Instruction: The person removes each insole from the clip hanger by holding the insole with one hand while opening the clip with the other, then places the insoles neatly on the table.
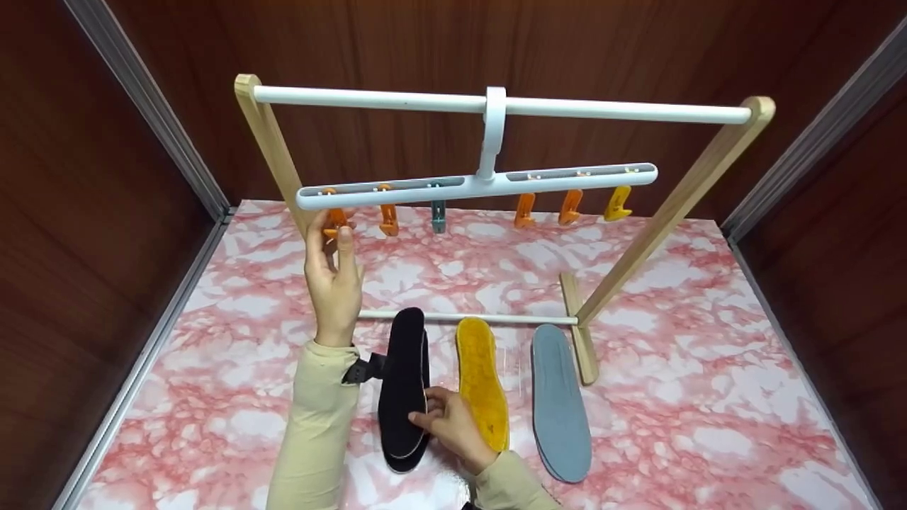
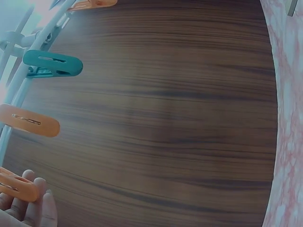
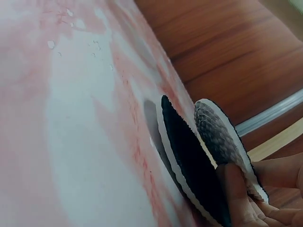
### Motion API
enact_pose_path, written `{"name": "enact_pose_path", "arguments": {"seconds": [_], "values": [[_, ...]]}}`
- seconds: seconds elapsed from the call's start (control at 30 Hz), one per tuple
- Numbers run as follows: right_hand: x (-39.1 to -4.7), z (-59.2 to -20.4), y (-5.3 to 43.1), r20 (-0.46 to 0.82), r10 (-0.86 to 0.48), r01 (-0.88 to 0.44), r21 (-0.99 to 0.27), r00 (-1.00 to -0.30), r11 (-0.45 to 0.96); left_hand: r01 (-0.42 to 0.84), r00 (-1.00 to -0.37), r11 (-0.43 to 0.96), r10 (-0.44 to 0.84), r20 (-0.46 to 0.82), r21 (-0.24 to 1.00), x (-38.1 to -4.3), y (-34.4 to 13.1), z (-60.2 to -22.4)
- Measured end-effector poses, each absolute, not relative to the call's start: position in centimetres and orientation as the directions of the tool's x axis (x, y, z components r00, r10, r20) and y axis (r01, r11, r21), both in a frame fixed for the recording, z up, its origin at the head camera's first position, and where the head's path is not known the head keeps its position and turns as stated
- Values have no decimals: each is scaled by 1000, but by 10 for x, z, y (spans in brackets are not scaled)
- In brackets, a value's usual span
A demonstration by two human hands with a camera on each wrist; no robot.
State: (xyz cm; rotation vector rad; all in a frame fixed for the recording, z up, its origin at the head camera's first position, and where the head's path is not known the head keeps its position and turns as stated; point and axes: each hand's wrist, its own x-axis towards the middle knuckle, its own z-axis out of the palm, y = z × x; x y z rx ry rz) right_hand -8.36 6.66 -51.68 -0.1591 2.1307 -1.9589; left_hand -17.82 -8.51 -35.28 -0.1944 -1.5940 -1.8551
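My left hand [image 1: 334,280] is raised at the left end of the white hanger [image 1: 418,193], its thumb and fingers around the outermost orange clip [image 2: 23,189]. My right hand [image 1: 453,428] pinches the edge of a black insole [image 1: 402,382] between thumb and fingers. That insole is tilted up off a second black insole [image 3: 189,161] lying below it, and its grey scale-patterned underside shows in the right wrist view. Just right of this hand lies a yellow insole [image 1: 482,375]; farther right is a grey-blue insole [image 1: 560,404].
The hanger hooks over the white top bar [image 1: 375,99] of a wooden-legged rack [image 1: 673,205]. Another orange clip [image 1: 388,221], a green clip [image 1: 438,216] and several more clips hang along it. A lower white bar [image 1: 496,319] crosses behind the insoles on the pink marbled table [image 1: 673,397].
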Motion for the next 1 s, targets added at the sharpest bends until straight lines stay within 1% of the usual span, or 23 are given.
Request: {"name": "enact_pose_path", "arguments": {"seconds": [0.13,0.27,0.43,0.67,0.73,1.0], "values": [[-79,-509,68,-95,-248,71,-992,-964,105,564,-764,-14,-390,515,826,-177,-85,-356],[-79,-511,68,-101,-252,71,-990,-963,125,565,-763,-5,-385,520,825,-176,-86,-361],[-86,-534,69,-125,-254,93,-987,-959,133,558,-772,-6,-372,516,830,-176,-89,-368],[-87,-537,70,-127,-261,98,-988,-957,123,542,-778,4,-376,504,840,-176,-92,-377],[-88,-543,70,-123,-261,93,-988,-957,126,540,-779,8,-374,504,841,-176,-93,-381],[-88,-547,70,-103,-276,54,-982,-955,180,516,-800,15,-348,488,857,-172,-98,-406]]}}
